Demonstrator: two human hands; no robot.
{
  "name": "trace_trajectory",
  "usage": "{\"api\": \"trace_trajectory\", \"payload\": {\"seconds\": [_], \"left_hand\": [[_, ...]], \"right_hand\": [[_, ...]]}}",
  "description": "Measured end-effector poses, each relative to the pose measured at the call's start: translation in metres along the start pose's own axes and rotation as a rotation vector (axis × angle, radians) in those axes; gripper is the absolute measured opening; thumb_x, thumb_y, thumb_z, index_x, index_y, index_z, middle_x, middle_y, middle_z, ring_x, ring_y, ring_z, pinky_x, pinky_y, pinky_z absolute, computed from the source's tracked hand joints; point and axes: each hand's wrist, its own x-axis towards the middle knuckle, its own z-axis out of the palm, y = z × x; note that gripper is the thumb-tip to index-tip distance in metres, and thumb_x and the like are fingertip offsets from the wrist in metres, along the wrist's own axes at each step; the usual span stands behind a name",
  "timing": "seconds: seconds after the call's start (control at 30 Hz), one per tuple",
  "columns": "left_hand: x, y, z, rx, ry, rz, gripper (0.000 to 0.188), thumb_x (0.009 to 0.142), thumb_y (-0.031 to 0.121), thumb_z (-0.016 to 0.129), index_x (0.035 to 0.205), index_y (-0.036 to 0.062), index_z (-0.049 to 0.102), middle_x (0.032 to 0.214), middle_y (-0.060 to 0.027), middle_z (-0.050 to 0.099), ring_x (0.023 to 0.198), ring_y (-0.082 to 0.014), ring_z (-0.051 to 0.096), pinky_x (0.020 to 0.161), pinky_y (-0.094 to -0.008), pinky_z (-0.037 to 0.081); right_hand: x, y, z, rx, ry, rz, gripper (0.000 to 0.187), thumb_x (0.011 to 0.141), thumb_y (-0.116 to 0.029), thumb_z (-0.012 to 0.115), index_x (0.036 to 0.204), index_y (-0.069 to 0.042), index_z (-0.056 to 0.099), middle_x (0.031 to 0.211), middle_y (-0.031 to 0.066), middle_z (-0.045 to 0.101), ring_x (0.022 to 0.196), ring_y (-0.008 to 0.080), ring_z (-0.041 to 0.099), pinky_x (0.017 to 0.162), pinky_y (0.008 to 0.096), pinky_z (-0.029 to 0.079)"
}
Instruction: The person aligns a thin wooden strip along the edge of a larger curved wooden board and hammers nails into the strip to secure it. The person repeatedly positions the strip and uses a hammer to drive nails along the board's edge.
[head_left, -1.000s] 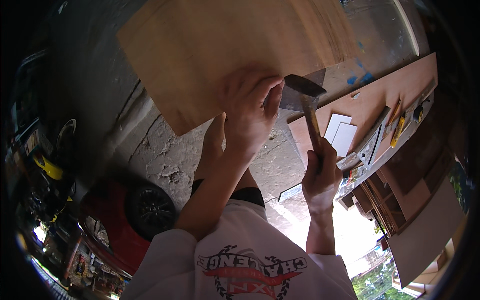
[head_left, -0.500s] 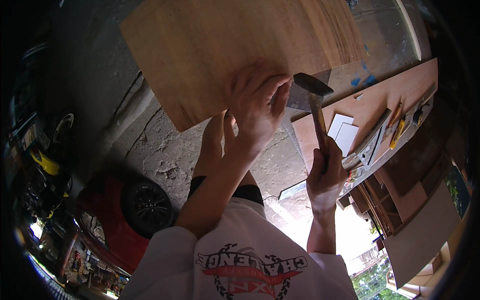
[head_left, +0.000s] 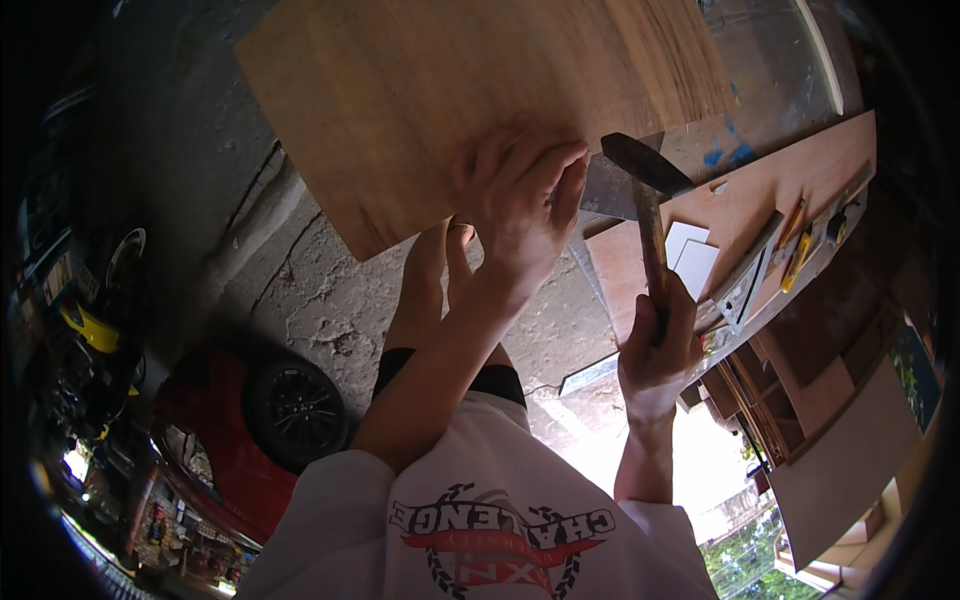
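The left hand (head_left: 525, 205) is pressing flat, fingers together, on the plywood panel (head_left: 470, 90) near its lower edge. The right hand (head_left: 657, 350) is gripping the hammer (head_left: 648, 215) just beside those fingertips; a glancing blow risks striking them.

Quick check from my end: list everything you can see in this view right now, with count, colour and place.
plywood panel: one, light brown, top centre, lower edge under the left hand
hammer: one, dark head, wooden handle, head beside the panel's lower right corner
long board: one, reddish brown, right, running toward the upper right
white tiles: two, white, lying on the long board
hand tools: several, yellow and dark, far end of the long board, too small to tell apart
car: one, red with a black wheel, lower left
concrete floor: grey, cracked, centre left
left hand: pressed on the panel's lower edge
right hand: grip closed round the hammer handle
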Motion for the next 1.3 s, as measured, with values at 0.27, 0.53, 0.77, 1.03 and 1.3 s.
{"api": "trace_trajectory", "payload": {"seconds": [0.27,0.53,0.77,1.03,1.3], "left_hand": [[0.002,0.001,-0.002,0.013,-0.028,-0.011,0.016,0.079,0.014,0.086,0.092,0.0187,0.079,0.097,0.0071,0.078,0.111,-0.022,0.065,0.103,-0.0368,0.035],[0.003,0.002,-0.003,0.007,-0.022,-0.014,0.016,0.079,0.015,0.086,0.093,0.019,0.079,0.097,0.0078,0.077,0.111,-0.0215,0.065,0.103,-0.0368,0.035],[0.001,0.0,-0.002,0.003,-0.009,-0.015,0.016,0.079,0.014,0.086,0.092,0.0191,0.08,0.095,0.008,0.077,0.108,-0.0207,0.065,0.102,-0.0359,0.035],[0.001,-0.001,-0.001,0.0,0.007,0.004,0.017,0.078,0.013,0.087,0.093,0.0193,0.08,0.096,0.0084,0.077,0.107,-0.02,0.065,0.102,-0.0358,0.036],[0.001,-0.002,-0.001,0.002,-0.007,0.007,0.017,0.078,0.014,0.087,0.093,0.018,0.079,0.097,0.0067,0.077,0.108,-0.0206,0.066,0.101,-0.0353,0.038]], "right_hand": [[0.002,0.003,0.007,-0.065,-0.061,0.038,0.032,0.098,0.002,0.065,0.128,0.009,0.059,0.101,0.0252,0.075,0.089,0.0345,0.078,0.066,0.0376,0.062],[0.0,-0.001,0.007,0.025,0.035,-0.008,0.031,0.099,0.001,0.064,0.129,0.007,0.059,0.099,0.0243,0.075,0.085,0.0347,0.078,0.067,0.0372,0.061],[-0.002,-0.001,0.01,0.015,0.085,-0.022,0.03,0.101,0.002,0.061,0.129,0.009,0.057,0.097,0.0265,0.074,0.082,0.0342,0.078,0.064,0.0369,0.06],[-0.004,-0.005,0.011,0.01,0.026,0.111,0.029,0.1,0.001,0.063,0.128,0.009,0.058,0.106,0.0271,0.074,0.091,0.0355,0.078,0.068,0.0398,0.062],[-0.005,-0.006,0.015,-0.011,-0.022,0.123,0.03,0.099,0.002,0.062,0.129,0.006,0.059,0.101,0.0268,0.074,0.093,0.0372,0.078,0.071,0.0403,0.062]]}}
